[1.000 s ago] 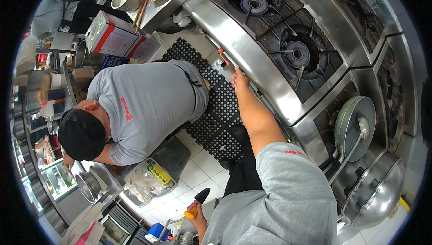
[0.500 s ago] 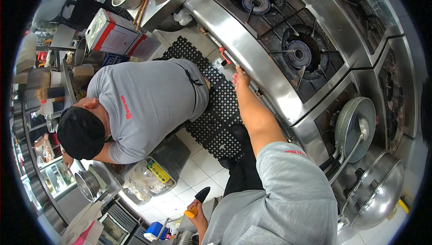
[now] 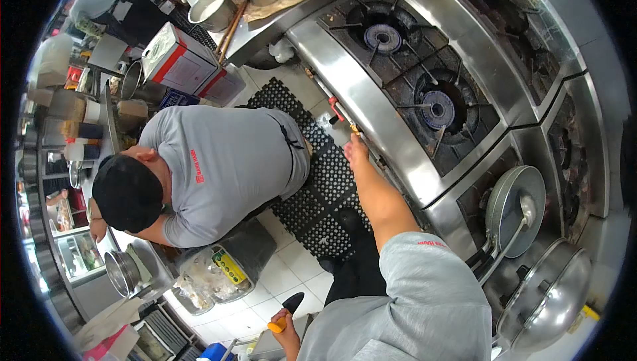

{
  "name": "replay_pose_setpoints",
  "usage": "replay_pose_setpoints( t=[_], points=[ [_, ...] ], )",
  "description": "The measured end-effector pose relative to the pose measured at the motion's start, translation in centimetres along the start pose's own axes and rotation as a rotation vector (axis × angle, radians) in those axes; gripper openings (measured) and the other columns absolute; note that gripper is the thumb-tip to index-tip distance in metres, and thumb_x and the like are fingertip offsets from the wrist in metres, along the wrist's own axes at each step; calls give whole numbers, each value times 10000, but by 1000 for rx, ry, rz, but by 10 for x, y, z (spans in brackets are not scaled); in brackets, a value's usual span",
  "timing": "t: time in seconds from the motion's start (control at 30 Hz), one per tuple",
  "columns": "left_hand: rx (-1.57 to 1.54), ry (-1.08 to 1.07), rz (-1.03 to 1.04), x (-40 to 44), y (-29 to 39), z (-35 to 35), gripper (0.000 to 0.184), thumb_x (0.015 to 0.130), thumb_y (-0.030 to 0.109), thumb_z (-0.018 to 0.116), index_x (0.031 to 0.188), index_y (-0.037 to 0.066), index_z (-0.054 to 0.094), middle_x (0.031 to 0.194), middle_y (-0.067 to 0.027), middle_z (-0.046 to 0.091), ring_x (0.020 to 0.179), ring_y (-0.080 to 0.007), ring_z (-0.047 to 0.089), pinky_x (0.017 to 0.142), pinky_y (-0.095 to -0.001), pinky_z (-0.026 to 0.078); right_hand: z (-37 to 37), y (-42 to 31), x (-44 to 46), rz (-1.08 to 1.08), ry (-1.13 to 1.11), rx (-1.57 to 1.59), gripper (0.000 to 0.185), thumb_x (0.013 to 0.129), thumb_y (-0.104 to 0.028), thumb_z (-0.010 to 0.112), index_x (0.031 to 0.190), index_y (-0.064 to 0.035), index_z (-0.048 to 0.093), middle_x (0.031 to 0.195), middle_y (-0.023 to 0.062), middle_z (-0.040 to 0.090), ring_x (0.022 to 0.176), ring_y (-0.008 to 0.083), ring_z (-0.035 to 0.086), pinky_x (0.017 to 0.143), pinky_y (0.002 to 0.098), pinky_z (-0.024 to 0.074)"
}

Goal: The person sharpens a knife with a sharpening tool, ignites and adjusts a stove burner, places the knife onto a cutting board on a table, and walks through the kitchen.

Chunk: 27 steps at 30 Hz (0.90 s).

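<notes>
My right hand (image 3: 356,150) reaches forward to the gas pipe (image 3: 323,89) along the front of the steel stove (image 3: 371,99). Its fingers are closed at a small yellow valve handle (image 3: 355,130), partly hidden by the fingertips. A red valve handle (image 3: 336,109) sits on the pipe just beyond. Low on the left, my left hand (image 3: 288,338) grips the orange handle of a knife (image 3: 278,325), whose short dark blade points up and to the right.
A co-worker (image 3: 232,162) in a grey shirt bends over the left counter. Between us lie a black rubber mat (image 3: 312,218) and a bin (image 3: 259,245). A pan (image 3: 507,215) with a ladle and a domed metal lid (image 3: 564,294) stand at right. Pots (image 3: 212,9) fill the back counter.
My view has tilted, so the stove and back counter sit lower and more pots show. My right hand stays at the pipe, and my left hand still holds the knife.
</notes>
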<state>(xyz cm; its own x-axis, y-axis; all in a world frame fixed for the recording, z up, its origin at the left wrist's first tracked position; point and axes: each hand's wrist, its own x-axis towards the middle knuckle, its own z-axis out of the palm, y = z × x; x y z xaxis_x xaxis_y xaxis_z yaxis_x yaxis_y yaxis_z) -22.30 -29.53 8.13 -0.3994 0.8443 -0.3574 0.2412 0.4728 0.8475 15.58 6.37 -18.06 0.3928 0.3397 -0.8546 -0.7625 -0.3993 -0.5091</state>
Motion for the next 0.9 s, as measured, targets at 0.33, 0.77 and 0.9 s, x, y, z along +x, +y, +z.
replay_pose_setpoints(
  t=[0.33, 0.77, 0.9],
  points=[
    [213, 254, -124, -32, -19, -34, 217, 815, 226, 658, 913, 34, 636, 871, -94, 666, 799, -197, 629, 717, -312, 484, -115, 104, -96, 139, -371, -878, 352, 854, -341, 542, 1111, -100, 543, 1006, 79, 623, 808, 157, 598, 666, 283, 468],
    [15, 810, -37, -108, -80, -180, 207, 793, 227, 616, 875, 40, 579, 763, -153, 620, 716, -337, 601, 627, -397, 468, -105, 255, -309, -231, -1422, -1807, 245, 865, -237, 551, 1005, -42, 600, 795, 54, 638, 609, 104, 581, 484, 221, 445],
    [50, 886, -84, -133, -108, -222, 203, 802, 226, 588, 889, 44, 566, 789, -158, 613, 746, -356, 589, 642, -425, 461, -91, 303, -456, -846, -1730, -1779, 293, 847, -182, 588, 1098, -30, 577, 867, 88, 653, 706, 179, 616, 645, 269, 487]
  ],
)
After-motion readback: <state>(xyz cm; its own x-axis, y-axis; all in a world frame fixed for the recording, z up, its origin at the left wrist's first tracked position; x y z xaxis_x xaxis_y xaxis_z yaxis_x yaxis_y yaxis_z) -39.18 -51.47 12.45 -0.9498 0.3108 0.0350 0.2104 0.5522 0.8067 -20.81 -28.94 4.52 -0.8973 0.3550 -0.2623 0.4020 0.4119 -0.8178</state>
